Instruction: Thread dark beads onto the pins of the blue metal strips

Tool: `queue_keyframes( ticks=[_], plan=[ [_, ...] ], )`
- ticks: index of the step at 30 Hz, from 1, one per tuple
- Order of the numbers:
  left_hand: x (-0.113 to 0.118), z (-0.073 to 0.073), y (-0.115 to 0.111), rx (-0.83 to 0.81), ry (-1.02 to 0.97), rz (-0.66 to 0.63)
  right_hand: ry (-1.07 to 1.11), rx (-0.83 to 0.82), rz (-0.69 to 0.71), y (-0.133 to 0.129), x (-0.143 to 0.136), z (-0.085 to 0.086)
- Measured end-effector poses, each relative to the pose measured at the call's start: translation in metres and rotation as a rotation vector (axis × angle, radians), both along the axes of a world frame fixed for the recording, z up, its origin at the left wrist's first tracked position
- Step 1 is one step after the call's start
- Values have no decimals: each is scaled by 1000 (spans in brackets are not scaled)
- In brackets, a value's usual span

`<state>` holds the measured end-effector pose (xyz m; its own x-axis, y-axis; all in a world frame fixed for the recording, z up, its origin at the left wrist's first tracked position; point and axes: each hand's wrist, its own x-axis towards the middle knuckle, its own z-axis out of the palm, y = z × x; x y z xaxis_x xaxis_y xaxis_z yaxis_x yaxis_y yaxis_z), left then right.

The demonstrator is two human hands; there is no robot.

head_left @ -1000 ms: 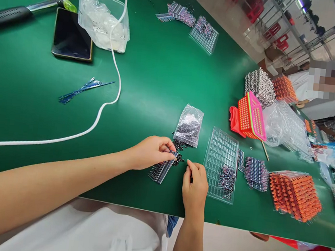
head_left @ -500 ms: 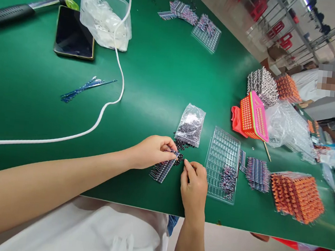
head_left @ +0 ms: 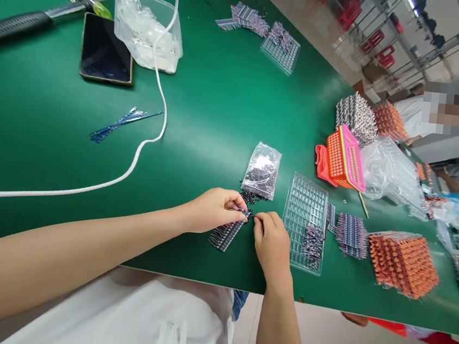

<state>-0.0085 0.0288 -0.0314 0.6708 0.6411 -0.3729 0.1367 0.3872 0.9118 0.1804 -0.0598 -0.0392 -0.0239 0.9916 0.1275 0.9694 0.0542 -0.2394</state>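
Note:
My left hand (head_left: 213, 209) pinches the upper end of a comb-like strip of small parts (head_left: 226, 234) that lies on the green table. Just right of it, my right hand (head_left: 274, 239) has thumb and forefinger pressed together at the strip's end; whatever small piece they hold is too tiny to name. Small black beads (head_left: 251, 197) are spilled around the fingertips. Above them is a clear bag (head_left: 262, 170) of dark beads. A clear compartment tray (head_left: 296, 217) stands right of my right hand, with a bunch of small wired parts (head_left: 312, 243) in it.
Right of the tray are stacked strips (head_left: 351, 236), an orange stack (head_left: 403, 262) and a pink-orange basket (head_left: 346, 158). A white cable (head_left: 134, 164) crosses the left side, near a phone (head_left: 108, 50), a plastic tub (head_left: 148, 29) and blue strips (head_left: 122, 123). A person stands at upper right.
My right hand has moved slightly up, its fingertips now closer to the strip's end. My left hand still pinches the strip. The view has shifted slightly.

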Motion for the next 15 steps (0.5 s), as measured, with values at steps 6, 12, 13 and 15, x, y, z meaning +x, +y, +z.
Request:
queue_keyframes(
  ticks=[6, 12, 13, 15],
  plan=[
    [-2, 4, -2, 70, -9, 0, 354, 7, -133, -11, -5, 7],
    [-3, 13, -15, 93, -124, 2, 954, -6, -251, -31, -15, 19],
    [-3, 14, -18, 96, -146, 2, 1015, 27, -249, -32, -18, 17],
    [-4, 17, -23, 131, -166, -1, 1089, 103, -233, -32, -23, 12]
  ],
)
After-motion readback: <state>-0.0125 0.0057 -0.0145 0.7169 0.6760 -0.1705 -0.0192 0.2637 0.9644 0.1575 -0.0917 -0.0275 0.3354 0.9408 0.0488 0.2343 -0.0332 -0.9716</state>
